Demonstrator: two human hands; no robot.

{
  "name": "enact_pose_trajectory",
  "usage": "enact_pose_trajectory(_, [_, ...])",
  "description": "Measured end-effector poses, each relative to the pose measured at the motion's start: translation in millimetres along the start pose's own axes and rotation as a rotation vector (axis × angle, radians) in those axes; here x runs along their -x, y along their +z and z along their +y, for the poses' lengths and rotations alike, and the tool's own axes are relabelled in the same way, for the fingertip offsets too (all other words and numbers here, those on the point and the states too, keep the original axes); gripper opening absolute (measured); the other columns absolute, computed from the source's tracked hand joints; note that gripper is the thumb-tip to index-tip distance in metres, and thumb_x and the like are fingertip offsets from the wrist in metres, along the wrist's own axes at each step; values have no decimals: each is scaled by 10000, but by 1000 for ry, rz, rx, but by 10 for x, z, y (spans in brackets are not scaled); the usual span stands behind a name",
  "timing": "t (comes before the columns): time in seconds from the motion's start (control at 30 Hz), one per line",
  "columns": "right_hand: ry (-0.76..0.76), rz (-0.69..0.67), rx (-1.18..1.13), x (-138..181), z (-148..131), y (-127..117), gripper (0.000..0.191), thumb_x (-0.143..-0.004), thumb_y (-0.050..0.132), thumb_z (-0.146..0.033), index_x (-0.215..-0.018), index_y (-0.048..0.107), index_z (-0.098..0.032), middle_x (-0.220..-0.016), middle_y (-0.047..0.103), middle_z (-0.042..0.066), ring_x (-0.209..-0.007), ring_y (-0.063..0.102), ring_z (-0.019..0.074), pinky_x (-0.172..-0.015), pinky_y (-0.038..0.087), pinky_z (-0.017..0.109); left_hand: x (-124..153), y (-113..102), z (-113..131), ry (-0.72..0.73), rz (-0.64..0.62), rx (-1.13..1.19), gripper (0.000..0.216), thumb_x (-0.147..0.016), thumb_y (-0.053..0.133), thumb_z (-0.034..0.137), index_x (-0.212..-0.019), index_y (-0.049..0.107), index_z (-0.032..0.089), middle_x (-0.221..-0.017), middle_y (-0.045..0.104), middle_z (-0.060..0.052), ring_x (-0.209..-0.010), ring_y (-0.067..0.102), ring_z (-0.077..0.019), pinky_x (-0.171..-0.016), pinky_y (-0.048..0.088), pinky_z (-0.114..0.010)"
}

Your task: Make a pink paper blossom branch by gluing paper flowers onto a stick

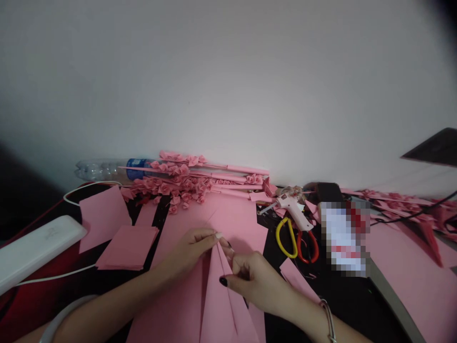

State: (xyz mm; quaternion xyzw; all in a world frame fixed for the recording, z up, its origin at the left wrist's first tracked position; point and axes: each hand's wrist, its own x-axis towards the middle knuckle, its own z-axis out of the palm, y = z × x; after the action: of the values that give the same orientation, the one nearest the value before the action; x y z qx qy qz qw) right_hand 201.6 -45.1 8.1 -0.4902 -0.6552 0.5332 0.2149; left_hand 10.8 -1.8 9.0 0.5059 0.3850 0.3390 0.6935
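A pink paper sheet (217, 305), folded into a narrow point, lies on the dark table in front of me. My left hand (194, 247) pinches its pointed tip with fingers closed. Just to the right, my right hand (255, 281) grips the paper's right fold, thumb with dark nail pressing on it. Both hands meet at the tip. More pink sheets (239, 221) lie underneath.
A stack of pink paper squares (126, 247) lies left. Pink paper roses on stems (185, 181) and a plastic bottle (107, 169) line the wall. A glue gun (294, 207), yellow and red scissors (296, 240), a white box (34, 250) and cables surround the work.
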Motion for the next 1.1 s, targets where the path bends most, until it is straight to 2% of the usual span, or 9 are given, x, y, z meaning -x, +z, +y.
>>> enact_pose_trajectory(0.2, [34, 24, 109, 31, -88, 8, 372, -815, 645, -235, -559, 376, -206, -506, 364, -83, -482, 296, 76, -441, 199, 220, -17, 14, 44, -40, 156, -25, 331, -761, 691, 483, -718, 716, 156, -734, 752, -53, -734, 697, -219, -729, 548, -332])
enact_pose_trajectory(0.33, [32, 11, 99, 21, -85, -1, 374, -824, 637, -236, -559, 374, -207, -506, 362, -82, -480, 297, 77, -439, 200, 220, -20, 0, 10, -100, 126, 132, 352, -730, 724, 495, -770, 715, 146, -711, 756, -57, -728, 718, -225, -764, 558, -351])
enact_pose_trajectory(0.5, [36, -45, -12, -11, -22, -30, 379, -844, 622, -276, -579, 357, -221, -494, 340, -91, -459, 287, 79, -428, 194, 220, -39, -36, -57, -135, 68, 253, 346, -764, 718, 479, -809, 700, 136, -721, 763, -71, -722, 730, -222, -750, 557, -334])
enact_pose_trajectory(0.6, [4, -67, -37, -24, -21, -45, 384, -858, 603, -295, -582, 345, -224, -506, 301, -94, -473, 258, 82, -438, 189, 225, -59, -58, -80, -147, 76, 315, 351, -796, 697, 495, -824, 686, 145, -771, 774, -82, -749, 733, -219, -770, 559, -335])
enact_pose_trajectory(0.7, [-35, -3, -21, -33, -32, -43, 387, -873, 571, -317, -576, 342, -222, -539, 278, -87, -510, 241, 90, -465, 194, 233, -68, -65, -71, -154, 55, 303, 426, -817, 654, 564, -869, 695, 143, -852, 780, -100, -775, 731, -230, -774, 557, -350])
enact_pose_trajectory(0.8, [-70, 78, -41, -42, -23, -22, 396, -886, 537, -347, -579, 316, -228, -558, 272, -80, -529, 239, 95, -483, 200, 240, -67, -51, -26, -178, 9, 200, 410, -774, 724, 528, -927, 682, 150, -870, 771, -85, -820, 719, -243, -772, 543, -344])
enact_pose_trajectory(0.93, [-101, 216, -61, -64, 13, 1, 426, -902, 511, -415, -592, 281, -238, -569, 247, -81, -539, 227, 99, -484, 192, 246, -62, -33, 27, -159, 21, 162, 467, -753, 764, 465, -1115, 597, 223, -992, 717, -28, -821, 671, -174, -708, 512, -270])
enact_pose_trajectory(1.0, [-116, 292, -65, -83, 27, 1, 430, -912, 496, -432, -597, 276, -239, -577, 244, -81, -543, 234, 99, -486, 203, 243, -54, -30, 24, -168, -38, 95, 423, -748, 760, 459, -1046, 604, 202, -887, 679, 0, -719, 620, -135, -637, 475, -231])
enact_pose_trajectory(1.1, [-96, 364, -66, -110, 40, -5, 405, -925, 482, -442, -618, 315, -237, -565, 275, -85, -517, 270, 96, -475, 234, 233, -30, -25, -3, -159, -135, -125, 292, -768, 724, 416, -856, 609, 163, -673, 591, 40, -592, 536, -112, -543, 401, -205])
